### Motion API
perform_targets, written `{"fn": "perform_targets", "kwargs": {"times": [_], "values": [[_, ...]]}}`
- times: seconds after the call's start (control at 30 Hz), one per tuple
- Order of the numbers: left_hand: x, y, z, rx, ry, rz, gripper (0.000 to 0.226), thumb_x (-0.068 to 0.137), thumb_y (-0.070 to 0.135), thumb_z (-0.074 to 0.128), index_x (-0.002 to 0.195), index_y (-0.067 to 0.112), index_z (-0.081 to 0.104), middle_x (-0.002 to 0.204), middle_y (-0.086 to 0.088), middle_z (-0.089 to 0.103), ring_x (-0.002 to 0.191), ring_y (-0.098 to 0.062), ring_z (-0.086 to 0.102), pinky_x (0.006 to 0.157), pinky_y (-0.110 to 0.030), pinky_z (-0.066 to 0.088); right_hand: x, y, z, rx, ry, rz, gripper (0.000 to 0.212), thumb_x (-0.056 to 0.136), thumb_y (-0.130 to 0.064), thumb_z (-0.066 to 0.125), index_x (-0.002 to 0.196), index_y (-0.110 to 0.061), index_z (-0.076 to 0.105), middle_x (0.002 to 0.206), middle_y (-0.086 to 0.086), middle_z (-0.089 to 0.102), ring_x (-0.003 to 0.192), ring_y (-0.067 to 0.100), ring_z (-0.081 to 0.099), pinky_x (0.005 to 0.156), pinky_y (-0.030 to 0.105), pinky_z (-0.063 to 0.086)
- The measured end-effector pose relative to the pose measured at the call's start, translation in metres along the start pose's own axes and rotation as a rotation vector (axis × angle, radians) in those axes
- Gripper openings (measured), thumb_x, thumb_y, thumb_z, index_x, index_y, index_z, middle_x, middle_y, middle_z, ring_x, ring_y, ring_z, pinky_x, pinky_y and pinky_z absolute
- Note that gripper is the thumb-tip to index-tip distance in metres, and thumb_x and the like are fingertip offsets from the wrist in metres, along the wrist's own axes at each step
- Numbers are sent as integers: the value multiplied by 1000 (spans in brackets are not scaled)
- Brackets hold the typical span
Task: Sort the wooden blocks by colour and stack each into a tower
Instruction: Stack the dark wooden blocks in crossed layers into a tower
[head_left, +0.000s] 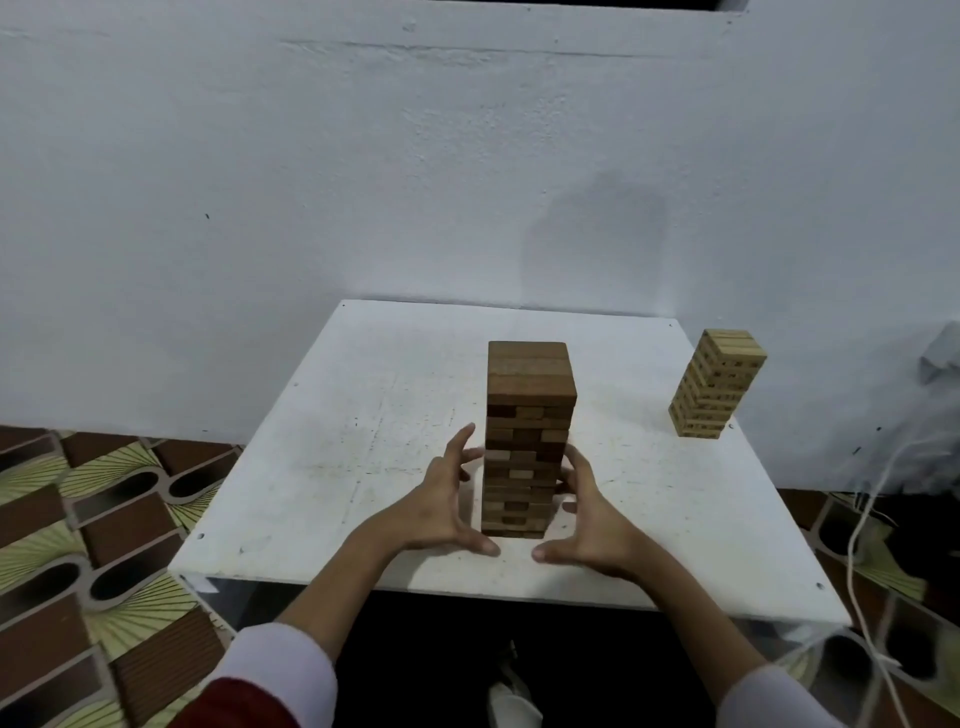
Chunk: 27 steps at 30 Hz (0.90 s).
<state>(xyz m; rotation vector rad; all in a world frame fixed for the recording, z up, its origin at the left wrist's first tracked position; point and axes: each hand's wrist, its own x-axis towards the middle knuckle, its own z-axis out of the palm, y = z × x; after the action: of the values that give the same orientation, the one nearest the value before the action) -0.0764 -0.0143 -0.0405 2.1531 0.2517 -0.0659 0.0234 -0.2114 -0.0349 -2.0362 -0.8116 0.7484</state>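
A tall tower of dark brown wooden blocks stands upright near the middle of the white table. A shorter tower of pale yellow blocks stands at the table's far right edge. My left hand is on the left of the dark tower's lower half, fingers spread and a little apart from it. On the tower's right side, my right hand has its fingers spread, and the fingertips seem to touch the lower blocks. Neither hand holds a block.
A white wall rises behind the table. Patterned brown and green floor mat lies left and right. A white cable trails down past the table's right edge, and a grey cloth-like shape sits at far right.
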Motion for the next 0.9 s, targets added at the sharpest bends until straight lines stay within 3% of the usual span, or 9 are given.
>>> {"fn": "perform_targets", "kwargs": {"times": [0.2,0.43,0.6,0.73,0.9], "values": [[13,-11,15,35,56,15,128,49,35,91,144,35,4,126,8,36,119,-15,41,101,-42,44,13,7,9,-20,72,-41,132,52,-32,83,146,-27,-9,139,-1,34,122,16,41,107,39,38],[16,-22,29,-53,183,41,122,42,41,87,141,37,15,121,4,48,114,-16,50,92,-46,49,22,10,13,4,92,-81,127,54,-21,85,147,-21,-1,133,-4,33,110,8,45,100,28,42],[17,-20,33,-139,201,53,129,42,36,87,143,36,7,117,1,57,106,-16,61,86,-44,54,28,16,19,9,141,-82,127,43,-36,82,144,-22,6,127,-4,39,115,15,47,100,44,45],[18,-18,32,-148,190,52,129,43,36,87,143,36,5,116,2,57,103,-14,62,86,-42,54,32,19,18,-8,147,-105,127,40,-43,80,143,-21,8,126,-4,39,115,16,47,98,45,45],[18,-17,32,-185,171,51,129,43,35,87,143,37,5,116,0,58,103,-14,63,87,-40,55,35,22,17,3,124,-101,124,45,-35,83,142,-28,7,127,-3,41,115,15,50,97,45,47]]}}
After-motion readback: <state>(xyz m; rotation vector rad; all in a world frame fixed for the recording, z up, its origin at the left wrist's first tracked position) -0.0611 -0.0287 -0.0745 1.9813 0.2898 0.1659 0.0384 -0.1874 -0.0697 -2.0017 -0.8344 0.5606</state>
